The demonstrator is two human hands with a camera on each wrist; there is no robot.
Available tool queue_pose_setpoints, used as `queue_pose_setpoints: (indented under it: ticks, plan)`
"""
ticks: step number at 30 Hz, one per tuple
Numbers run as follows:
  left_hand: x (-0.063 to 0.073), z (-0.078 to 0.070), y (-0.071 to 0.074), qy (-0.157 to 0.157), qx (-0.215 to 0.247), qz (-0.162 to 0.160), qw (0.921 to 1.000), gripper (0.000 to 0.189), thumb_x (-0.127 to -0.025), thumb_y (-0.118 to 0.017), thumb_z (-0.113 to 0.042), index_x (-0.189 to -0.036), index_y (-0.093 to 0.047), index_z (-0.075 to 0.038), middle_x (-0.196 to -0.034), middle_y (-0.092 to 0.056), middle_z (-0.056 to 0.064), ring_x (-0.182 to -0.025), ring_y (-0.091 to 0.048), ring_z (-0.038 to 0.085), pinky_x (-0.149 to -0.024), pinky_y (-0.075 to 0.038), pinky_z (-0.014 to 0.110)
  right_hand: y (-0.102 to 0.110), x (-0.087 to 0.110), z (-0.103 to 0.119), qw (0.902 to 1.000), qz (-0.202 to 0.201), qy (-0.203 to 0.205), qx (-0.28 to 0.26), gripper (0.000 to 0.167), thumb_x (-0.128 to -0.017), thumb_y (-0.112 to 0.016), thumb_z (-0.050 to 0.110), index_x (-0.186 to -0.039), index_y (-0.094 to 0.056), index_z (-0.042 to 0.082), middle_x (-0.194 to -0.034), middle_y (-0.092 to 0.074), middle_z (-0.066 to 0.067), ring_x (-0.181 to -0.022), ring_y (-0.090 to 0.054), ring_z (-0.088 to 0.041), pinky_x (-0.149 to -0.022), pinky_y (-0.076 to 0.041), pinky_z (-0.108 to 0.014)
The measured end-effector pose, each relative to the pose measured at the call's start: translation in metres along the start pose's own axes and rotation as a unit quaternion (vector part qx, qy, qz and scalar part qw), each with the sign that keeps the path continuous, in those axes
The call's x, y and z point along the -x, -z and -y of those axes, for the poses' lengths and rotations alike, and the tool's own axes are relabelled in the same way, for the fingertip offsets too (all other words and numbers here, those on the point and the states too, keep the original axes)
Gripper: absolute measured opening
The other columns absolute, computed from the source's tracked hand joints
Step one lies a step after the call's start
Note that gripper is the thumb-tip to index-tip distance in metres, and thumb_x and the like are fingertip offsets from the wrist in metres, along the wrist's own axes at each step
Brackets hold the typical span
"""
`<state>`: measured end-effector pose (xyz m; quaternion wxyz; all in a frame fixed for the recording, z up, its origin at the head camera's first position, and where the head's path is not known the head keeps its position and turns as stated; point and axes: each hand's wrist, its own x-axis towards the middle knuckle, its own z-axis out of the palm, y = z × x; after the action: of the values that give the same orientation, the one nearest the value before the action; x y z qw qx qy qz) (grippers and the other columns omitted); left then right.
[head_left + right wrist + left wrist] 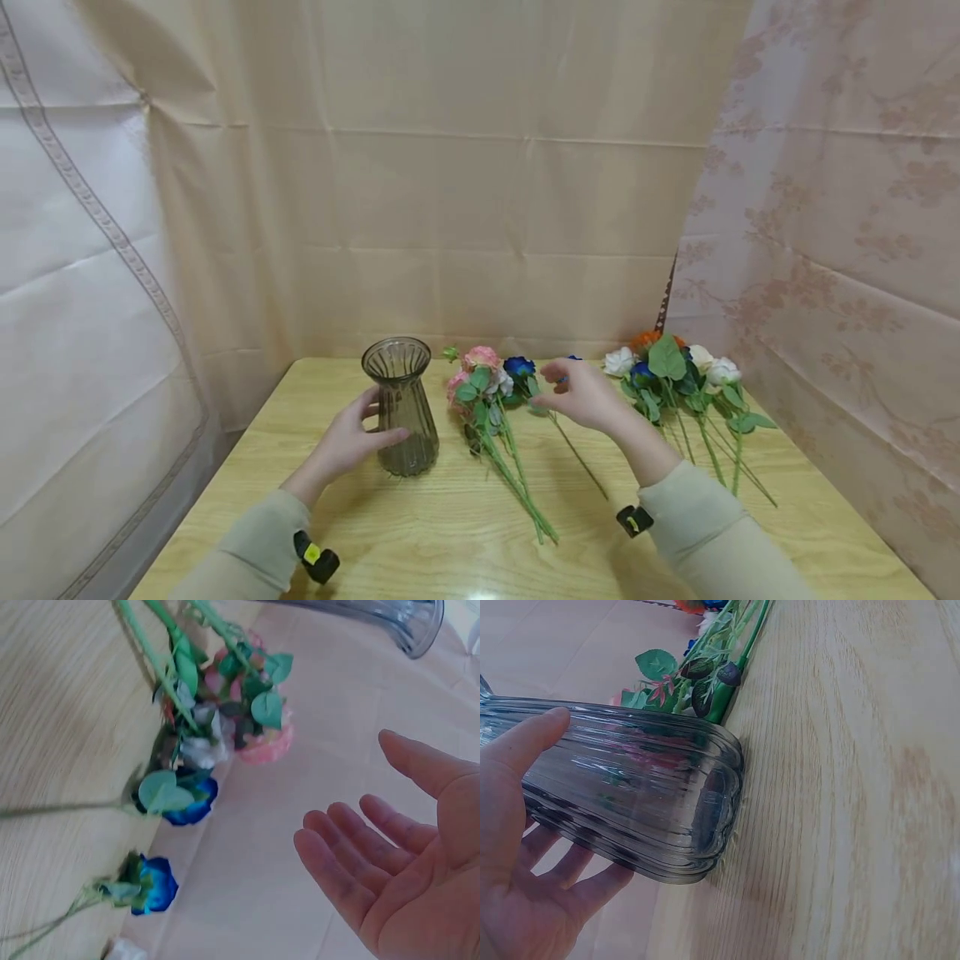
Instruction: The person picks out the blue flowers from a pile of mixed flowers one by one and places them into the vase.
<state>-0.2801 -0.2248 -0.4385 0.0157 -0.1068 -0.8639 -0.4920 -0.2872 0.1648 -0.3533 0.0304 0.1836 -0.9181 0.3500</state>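
A smoky ribbed glass vase [407, 417] with a flared rim stands upright on the wooden table. My left hand [347, 437] holds it from the left side, thumb [544, 735] across the front and fingers behind. My right hand [588, 396] hovers with loosely bent fingers and nothing in them, in front of a second blue rose [155, 885] that it mostly hides in the head view. Another blue rose [519, 367] lies just left of that hand. Between the vase and the blue roses rests a group of pink flowers [480, 358] with green stems pointing toward me.
At the right of the table [420, 533] lies a bunch of artificial flowers: an orange one [647, 339], white ones [722, 372] and a blue one [642, 375], stems toward me. A beige cloth [480, 192] hangs behind the table's back edge, with more cloth at both sides.
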Motion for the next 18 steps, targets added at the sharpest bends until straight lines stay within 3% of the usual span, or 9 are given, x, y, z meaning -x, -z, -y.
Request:
queue_pose_setpoints:
  ticks: [8,18]
  plan:
    - [-0.001,0.0,0.0,-0.005,-0.005,0.004,1.0,0.107,-0.084,-0.083,-0.048,-0.162,-0.022,-0.007,-0.159,-0.034,0.018,-0.142,-0.038,0.042,-0.108,-0.04,0.061,0.016,0.003,-0.019,0.9963,-0.032,0.003,0.08,0.053,-0.094,-0.075,0.034,-0.134,-0.061,0.003,-0.131,-0.064,-0.018,-0.113,-0.064,-0.037,-0.093,-0.054,-0.052]
    - [-0.002,0.003,0.0,-0.009,-0.009,0.004,0.9999,0.107,-0.084,-0.082,-0.05,-0.161,-0.022,-0.007,-0.159,-0.034,0.018,-0.142,-0.038,0.042,-0.107,-0.041,0.06,0.015,0.012,-0.05,0.9956,-0.008,-0.047,0.081,0.07,-0.093,-0.076,0.039,-0.145,-0.051,0.0,-0.14,-0.056,-0.025,-0.122,-0.058,-0.044,-0.095,-0.052,-0.057]
